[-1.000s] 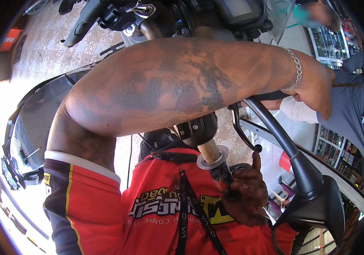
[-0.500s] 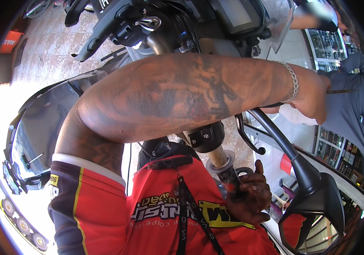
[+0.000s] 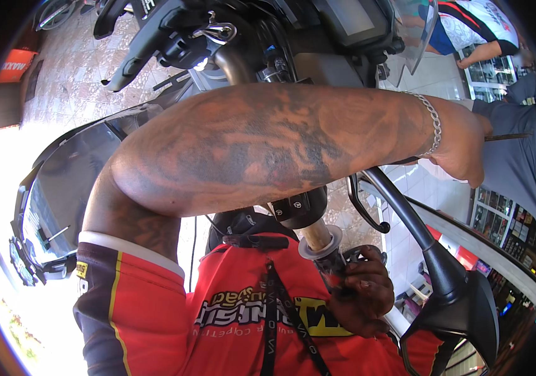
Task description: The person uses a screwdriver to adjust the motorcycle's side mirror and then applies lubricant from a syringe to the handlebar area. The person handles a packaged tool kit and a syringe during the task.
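My left arm crosses the view from left to right, over the motorcycle's handlebar. My left hand [image 3: 459, 145], with a silver chain bracelet at the wrist, is closed on a thin dark rod [image 3: 509, 136] that sticks out past the fist; its other end is hidden. Lower down, my right hand [image 3: 365, 291] is curled around the dark handlebar grip [image 3: 332, 263], close to my red shirt. Above that hand, a grey flange [image 3: 322, 243] rings the bar, next to the black switch housing [image 3: 300, 207]. My left forearm hides the middle of the handlebar.
A black brake lever [image 3: 367, 207] and a mirror [image 3: 462, 313] on its stalk stand to the right. Beyond my left hand is a person in dark grey clothes [image 3: 518, 169]; another in a white top [image 3: 478, 28] is behind. A dark windscreen [image 3: 61, 194] lies left.
The raised finger of my right hand has curled in toward the grip. My left forearm has dipped slightly. At the top right, the person in the white top has come further into view.
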The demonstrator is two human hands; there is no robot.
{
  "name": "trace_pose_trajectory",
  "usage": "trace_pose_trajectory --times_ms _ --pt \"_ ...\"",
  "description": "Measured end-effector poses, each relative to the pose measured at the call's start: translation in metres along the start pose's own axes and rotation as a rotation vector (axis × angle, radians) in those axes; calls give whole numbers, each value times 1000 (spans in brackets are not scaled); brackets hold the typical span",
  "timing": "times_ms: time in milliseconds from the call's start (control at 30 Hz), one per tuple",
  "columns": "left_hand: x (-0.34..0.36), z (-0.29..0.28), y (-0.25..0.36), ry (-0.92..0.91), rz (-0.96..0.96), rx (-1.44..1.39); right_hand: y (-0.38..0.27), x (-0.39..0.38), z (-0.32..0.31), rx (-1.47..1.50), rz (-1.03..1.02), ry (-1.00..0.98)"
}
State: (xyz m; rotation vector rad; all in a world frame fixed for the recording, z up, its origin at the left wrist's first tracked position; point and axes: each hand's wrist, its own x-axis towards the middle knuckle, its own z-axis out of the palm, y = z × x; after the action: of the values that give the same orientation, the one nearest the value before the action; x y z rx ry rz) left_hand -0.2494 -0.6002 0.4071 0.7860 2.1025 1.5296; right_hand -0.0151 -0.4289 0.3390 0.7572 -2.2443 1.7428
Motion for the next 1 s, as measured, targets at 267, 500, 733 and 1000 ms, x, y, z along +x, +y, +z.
trace_pose_trajectory --times_ms 267,500,733,1000 --pt "6 1 -4 -6 29 7 0 -3 -1 -6 10 -35" --pt "-4 -2 -3 0 -7 76 3 -3 2 -24 -13 -14" --pt "-21 -7 3 -44 -16 -81 12 1 11 -21 -47 2" --pt "-12 7 -12 -18 28 -37 15 -3 11 -19 -65 25"
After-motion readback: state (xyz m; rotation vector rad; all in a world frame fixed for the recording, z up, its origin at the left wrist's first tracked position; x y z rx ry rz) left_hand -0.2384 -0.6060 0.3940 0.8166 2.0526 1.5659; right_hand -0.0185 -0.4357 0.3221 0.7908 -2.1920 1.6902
